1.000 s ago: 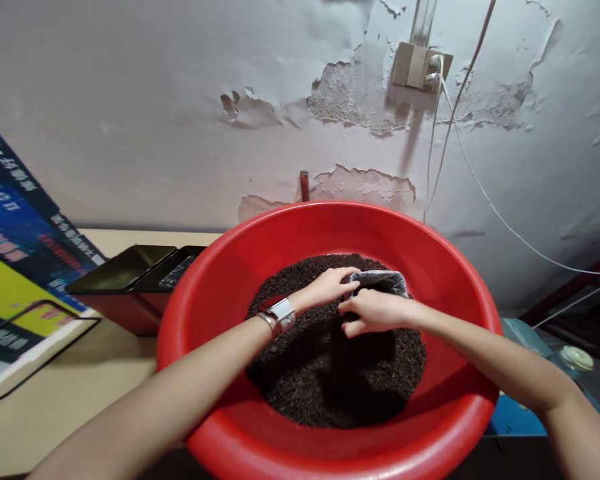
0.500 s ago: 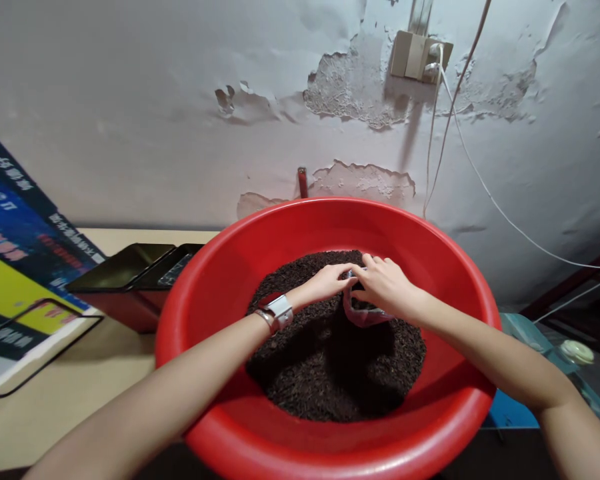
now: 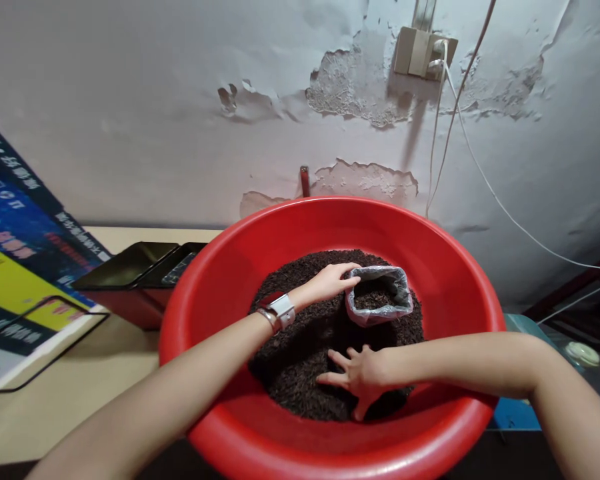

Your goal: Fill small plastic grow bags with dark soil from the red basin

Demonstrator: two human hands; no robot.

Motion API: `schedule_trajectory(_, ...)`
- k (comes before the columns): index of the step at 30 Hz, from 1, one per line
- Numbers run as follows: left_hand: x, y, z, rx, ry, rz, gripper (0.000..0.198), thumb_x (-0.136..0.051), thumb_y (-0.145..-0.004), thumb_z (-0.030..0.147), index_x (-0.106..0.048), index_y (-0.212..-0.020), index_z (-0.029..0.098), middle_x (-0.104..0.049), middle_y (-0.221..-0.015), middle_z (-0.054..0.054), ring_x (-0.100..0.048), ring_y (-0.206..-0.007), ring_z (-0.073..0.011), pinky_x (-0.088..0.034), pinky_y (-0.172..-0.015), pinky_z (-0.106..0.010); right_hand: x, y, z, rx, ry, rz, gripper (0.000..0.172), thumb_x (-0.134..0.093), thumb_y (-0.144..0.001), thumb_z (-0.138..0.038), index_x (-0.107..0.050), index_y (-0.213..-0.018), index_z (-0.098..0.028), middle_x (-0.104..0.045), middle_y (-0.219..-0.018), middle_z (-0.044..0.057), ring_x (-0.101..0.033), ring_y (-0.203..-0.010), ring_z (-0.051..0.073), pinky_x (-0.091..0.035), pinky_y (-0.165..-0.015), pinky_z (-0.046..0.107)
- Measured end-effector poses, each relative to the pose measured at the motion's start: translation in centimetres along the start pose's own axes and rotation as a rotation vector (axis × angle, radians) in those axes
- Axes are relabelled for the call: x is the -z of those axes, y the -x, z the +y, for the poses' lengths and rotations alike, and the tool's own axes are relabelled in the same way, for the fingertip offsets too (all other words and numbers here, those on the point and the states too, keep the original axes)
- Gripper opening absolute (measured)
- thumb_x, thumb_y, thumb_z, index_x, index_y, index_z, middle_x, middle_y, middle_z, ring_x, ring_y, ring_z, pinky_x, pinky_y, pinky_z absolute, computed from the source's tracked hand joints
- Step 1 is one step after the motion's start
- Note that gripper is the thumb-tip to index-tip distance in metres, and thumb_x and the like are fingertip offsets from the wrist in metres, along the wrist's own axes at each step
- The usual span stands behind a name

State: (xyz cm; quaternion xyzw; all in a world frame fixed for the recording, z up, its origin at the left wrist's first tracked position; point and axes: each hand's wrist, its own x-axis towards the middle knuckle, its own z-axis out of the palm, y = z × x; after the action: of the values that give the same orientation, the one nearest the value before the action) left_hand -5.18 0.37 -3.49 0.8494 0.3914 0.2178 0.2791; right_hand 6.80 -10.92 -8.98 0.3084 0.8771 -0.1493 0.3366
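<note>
Two hands work inside your red basin (image 3: 210, 293) on the worktop (image 3: 55, 393). Your left hand (image 3: 330, 281) pinches the rim of the small plastic bag (image 3: 379, 304), which stands open and upright in the dark loose tea (image 3: 300, 353), partly filled. Your right hand (image 3: 361, 375) lies flat on the tea nearer you, fingers (image 3: 337, 359) spread apart, holding nothing.

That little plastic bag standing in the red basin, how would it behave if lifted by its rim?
The bag is thin crinkled film, so probably floppy. It holds few dark leaves, so likely light. The left hand steadies its rim; it may slump alone.
</note>
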Motion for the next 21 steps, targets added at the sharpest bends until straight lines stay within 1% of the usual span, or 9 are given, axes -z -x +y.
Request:
schedule_trajectory(2, 0.0, -0.1, 0.0, 0.0, -0.003, 0.0, 0.049, -0.048, -0.084, 0.038, -0.061, -0.124, 0.014, -0.069, -0.114, -0.007, -0.063, -0.096, -0.0213, -0.045, -0.092, -0.03, -0.6, -0.8, 0.2, -0.067, 0.023, -0.004, 0.123, -0.087, -0.054, -0.038, -0.014, -0.153, -0.036, 0.001, -0.16, 0.019, -0.029, -0.134, 0.053, -0.041, -0.091, 0.071)
schedule_trajectory(4, -0.1, -0.1, 0.0, 0.004, -0.007, 0.001, 0.049, -0.048, -0.084, 0.038, -0.061, -0.125, 0.014, -0.069, -0.115, -0.007, -0.063, -0.097, -0.0213, -0.045, -0.091, -0.029, -1.3, -1.4, 0.2, -0.155, 0.036, -0.03, 0.128, -0.091, -0.045, -0.034, -0.02, -0.152, -0.036, 0.001, -0.16, 0.02, -0.023, -0.134, 0.058, -0.039, -0.087, 0.076)
schedule_trajectory(6, 0.0, -0.1, 0.0, 0.006, -0.009, 0.003, 0.048, -0.048, -0.084, 0.037, -0.061, -0.125, 0.014, -0.068, -0.117, -0.007, -0.063, -0.098, -0.0214, -0.045, -0.092, -0.03, -1.9, -1.9, 0.1, -0.229, 0.038, -0.039, 0.129, -0.092, -0.043, -0.031, -0.023, -0.151, -0.036, -0.001, -0.159, 0.02, -0.019, -0.134, 0.06, -0.04, -0.084, 0.078)
schedule_trajectory(8, 0.0, -0.1, 0.1, 0.003, -0.014, 0.003, 0.047, -0.049, -0.084, 0.036, -0.06, -0.125, 0.015, -0.068, -0.118, -0.007, -0.063, -0.099, -0.0213, -0.045, -0.092, -0.03, -2.5, -2.1, -0.1, -0.279, 0.047, -0.014, 0.129, -0.092, -0.043, -0.028, -0.021, -0.151, -0.034, -0.008, -0.158, 0.022, -0.024, -0.133, 0.058, -0.044, -0.084, 0.074)
schedule_trajectory(11, 0.0, 0.0, 0.2, 0.0, -0.022, 0.001, 0.047, -0.049, -0.084, 0.035, -0.06, -0.125, 0.015, -0.068, -0.119, -0.007, -0.063, -0.1, -0.0213, -0.045, -0.093, -0.03, -2.7, -1.9, -0.1, -0.338, 0.071, 0.023, 0.127, -0.092, -0.042, -0.026, -0.024, -0.15, -0.028, -0.024, -0.152, 0.026, -0.043, -0.124, 0.053, -0.053, -0.078, 0.064)
schedule_trajectory(14, 0.0, 0.1, 0.2, 0.0, -0.023, -0.003, 0.048, -0.049, -0.085, 0.036, -0.06, -0.125, 0.014, -0.069, -0.117, -0.007, -0.064, -0.099, -0.0217, -0.045, -0.092, -0.03, -2.1, -1.5, 0.6, -0.288, 0.084, -0.01, 0.12, -0.091, -0.043, -0.027, -0.031, -0.146, -0.019, -0.033, -0.145, 0.03, -0.056, -0.113, 0.046, -0.057, -0.074, 0.053)
schedule_trajectory(17, 0.0, 0.0, 0.2, -0.005, -0.02, -0.005, 0.048, -0.049, -0.084, 0.035, -0.06, -0.126, 0.014, -0.069, -0.117, -0.007, -0.063, -0.099, -0.0218, -0.045, -0.092, -0.03, -1.1, -1.1, 1.5, -0.169, 0.061, -0.026, 0.109, -0.087, -0.051, -0.026, -0.034, -0.143, -0.006, -0.048, -0.132, 0.033, -0.06, -0.11, 0.041, -0.056, -0.08, 0.046)
schedule_trajectory(19, 0.0, 0.0, 0.1, -0.015, -0.016, -0.002, 0.048, -0.049, -0.084, 0.035, -0.06, -0.126, 0.014, -0.068, -0.118, -0.008, -0.063, -0.1, -0.0216, -0.044, -0.092, -0.029, -0.5, -0.8, 1.9, -0.104, 0.023, -0.033, 0.099, -0.084, -0.059, -0.026, -0.036, -0.142, -0.001, -0.058, -0.12, 0.031, -0.063, -0.107, 0.038, -0.057, -0.08, 0.041)
schedule_trajectory(21, 0.0, -0.1, 0.0, -0.021, -0.012, -0.001, 0.047, -0.048, -0.085, 0.036, -0.061, -0.125, 0.015, -0.068, -0.117, -0.007, -0.063, -0.099, -0.0212, -0.045, -0.091, -0.029, 0.1, -0.5, 2.0, -0.068, 0.007, -0.039, 0.09, -0.078, -0.066, -0.027, -0.037, -0.141, 0.0, -0.064, -0.113, 0.027, -0.065, -0.103, 0.036, -0.057, -0.076, 0.038)
